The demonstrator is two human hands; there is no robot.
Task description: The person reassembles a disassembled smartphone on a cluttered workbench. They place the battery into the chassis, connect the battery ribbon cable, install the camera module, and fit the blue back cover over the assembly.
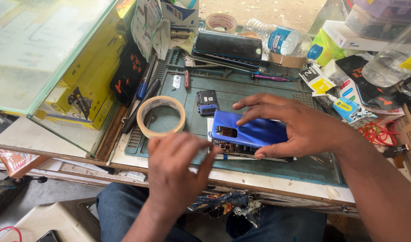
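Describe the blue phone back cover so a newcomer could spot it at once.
Start at the grey-green work mat in the middle of the bench. Near its front edge, the right hand grips a glossy blue back cover, lying over an opened phone. Unlike the dark phones stacked at the mat's far edge, it is bright blue with a rectangular camera cutout.

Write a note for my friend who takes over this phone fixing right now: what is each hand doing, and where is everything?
Right hand: grip closed on the glossy blue plastic phone back cover, thumb on its near edge, fingers on top.
Left hand: open, holding nothing, hovering by the near edge of the green repair mat.
The opened phone body lies on the mat, partly under the cover.
A small black camera module part and a beige tape roll lie on the mat beside it.
Done: the cover is off and the insides show.
Left: the cover is not seated on the phone body.
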